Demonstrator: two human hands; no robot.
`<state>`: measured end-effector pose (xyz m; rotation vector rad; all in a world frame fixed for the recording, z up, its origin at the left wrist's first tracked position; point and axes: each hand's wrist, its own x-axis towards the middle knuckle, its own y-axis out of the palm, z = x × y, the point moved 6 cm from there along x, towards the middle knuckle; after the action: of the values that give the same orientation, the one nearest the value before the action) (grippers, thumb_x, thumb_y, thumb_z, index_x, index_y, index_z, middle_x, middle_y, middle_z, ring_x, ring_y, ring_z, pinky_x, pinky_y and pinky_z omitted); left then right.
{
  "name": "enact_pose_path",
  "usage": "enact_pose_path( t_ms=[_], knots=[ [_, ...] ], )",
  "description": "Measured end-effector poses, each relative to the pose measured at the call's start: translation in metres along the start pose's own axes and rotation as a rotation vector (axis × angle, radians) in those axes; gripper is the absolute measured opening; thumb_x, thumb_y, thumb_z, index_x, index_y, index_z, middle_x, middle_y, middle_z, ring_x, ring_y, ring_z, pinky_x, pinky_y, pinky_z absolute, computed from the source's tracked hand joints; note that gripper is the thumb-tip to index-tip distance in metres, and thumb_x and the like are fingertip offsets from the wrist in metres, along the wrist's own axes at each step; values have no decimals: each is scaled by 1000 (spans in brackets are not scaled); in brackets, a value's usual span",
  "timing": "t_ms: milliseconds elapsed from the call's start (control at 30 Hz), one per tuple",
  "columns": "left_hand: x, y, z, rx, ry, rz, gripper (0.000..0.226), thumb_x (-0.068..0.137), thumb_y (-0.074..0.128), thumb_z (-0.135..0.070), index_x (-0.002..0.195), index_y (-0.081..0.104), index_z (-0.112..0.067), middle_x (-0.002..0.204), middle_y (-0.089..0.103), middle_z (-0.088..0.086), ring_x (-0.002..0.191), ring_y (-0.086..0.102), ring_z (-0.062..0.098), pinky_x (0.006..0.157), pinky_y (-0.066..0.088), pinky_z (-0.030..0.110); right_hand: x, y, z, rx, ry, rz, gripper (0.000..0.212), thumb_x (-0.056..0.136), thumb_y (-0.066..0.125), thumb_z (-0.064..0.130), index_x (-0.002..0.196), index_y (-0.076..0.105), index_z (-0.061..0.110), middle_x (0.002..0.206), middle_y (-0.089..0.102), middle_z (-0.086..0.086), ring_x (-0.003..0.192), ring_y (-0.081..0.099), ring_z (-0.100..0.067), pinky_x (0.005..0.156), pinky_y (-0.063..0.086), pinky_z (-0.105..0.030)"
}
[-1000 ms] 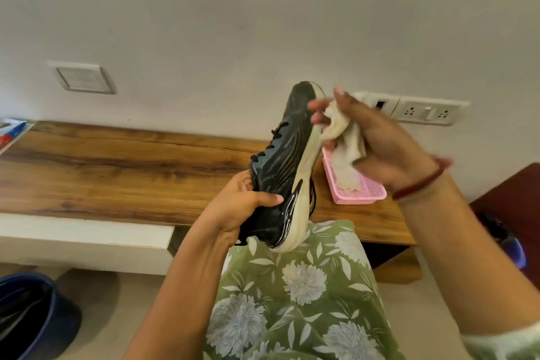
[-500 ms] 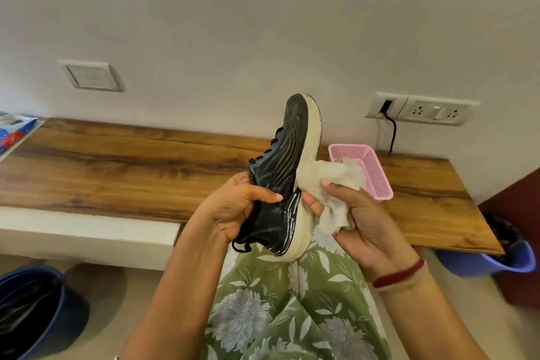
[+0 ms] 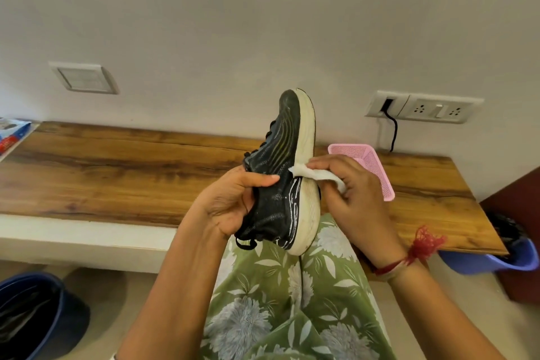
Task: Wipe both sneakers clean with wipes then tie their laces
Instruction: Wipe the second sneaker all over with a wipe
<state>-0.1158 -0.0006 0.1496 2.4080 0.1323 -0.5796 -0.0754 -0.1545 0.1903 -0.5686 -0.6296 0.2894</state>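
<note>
A black sneaker (image 3: 280,166) with a white sole stands toe-up on my lap, its heel resting on the green floral fabric. My left hand (image 3: 230,202) grips its upper around the ankle opening, thumb across the side. My right hand (image 3: 350,193) pinches a white wipe (image 3: 315,174) and presses it against the white sole edge near the middle of the shoe. Black laces hang loose below my left hand. Only one sneaker is in view.
A wooden bench top (image 3: 117,172) runs along the wall in front of me, with a pink mesh basket (image 3: 371,166) at its right end. A dark blue bin (image 3: 32,316) sits on the floor at left, a purple bin (image 3: 502,254) at right. A cable hangs from the wall socket (image 3: 423,108).
My right hand with the wipe came down from the shoe's toe to the lower sole, and now presses the wipe on the sole edge at mid-shoe. The left hand's grip is unchanged.
</note>
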Motion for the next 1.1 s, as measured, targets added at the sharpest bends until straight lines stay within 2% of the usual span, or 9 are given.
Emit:
enact_pose_path(
  t_ms=[200,367,500,667,800,900,967,1033,1100],
  knots=[
    [-1,-2,1,-59,-12,-46,42,69,62,0,111,62,0,100,69,17,88,66,25,78,57,32,-1,7,-3,27,25,52,25,84,58,12,105,71,14,106,63,8,99,52,12,85,38,-4],
    [-7,-3,2,-49,14,-49,25,79,59,-2,103,64,-3,88,72,12,75,69,19,67,60,27,8,-3,-10,41,87,-49,16,85,59,22,95,71,20,93,67,4,85,58,-2,74,43,-12],
    [-8,-5,2,-59,46,-68,32,86,57,-7,118,60,-3,95,71,13,82,68,20,74,59,29,-6,12,11,38,-1,118,28,87,52,17,109,67,21,107,63,16,98,54,7,83,41,-8],
    [-12,-9,5,-28,35,-86,22,89,55,-10,109,61,-1,91,70,16,77,68,24,72,58,34,-37,15,33,-27,-186,288,37,87,45,20,116,67,13,118,58,14,103,50,14,87,40,-6],
    [-12,-7,8,-37,7,-78,36,77,61,-12,110,61,1,94,70,15,82,67,24,77,57,32,-11,-7,7,344,188,145,17,92,53,17,95,66,27,83,66,7,63,55,-7,58,42,-19],
    [-12,1,8,-47,-17,-45,30,77,61,-13,104,65,0,91,71,14,81,68,23,76,58,31,7,-16,-2,264,160,45,16,95,53,15,99,67,22,67,62,20,59,52,3,54,37,-9],
    [-11,5,6,-54,-18,-42,20,86,57,-13,99,65,0,86,71,14,75,69,23,70,58,31,-5,0,8,148,37,183,21,95,52,15,108,65,24,86,62,32,70,53,11,59,39,-5],
    [-9,3,5,-28,-8,-67,19,93,53,-14,95,65,0,81,71,15,68,69,22,64,59,31,-26,9,19,-8,-110,246,34,90,47,20,120,62,20,118,58,22,94,51,17,75,41,-4],
    [-8,-1,6,4,9,-106,19,95,52,-14,93,64,0,78,71,14,63,70,22,60,59,31,-40,11,26,-39,-207,301,39,88,44,22,122,63,15,125,57,11,112,49,10,92,41,-9]
  ],
)
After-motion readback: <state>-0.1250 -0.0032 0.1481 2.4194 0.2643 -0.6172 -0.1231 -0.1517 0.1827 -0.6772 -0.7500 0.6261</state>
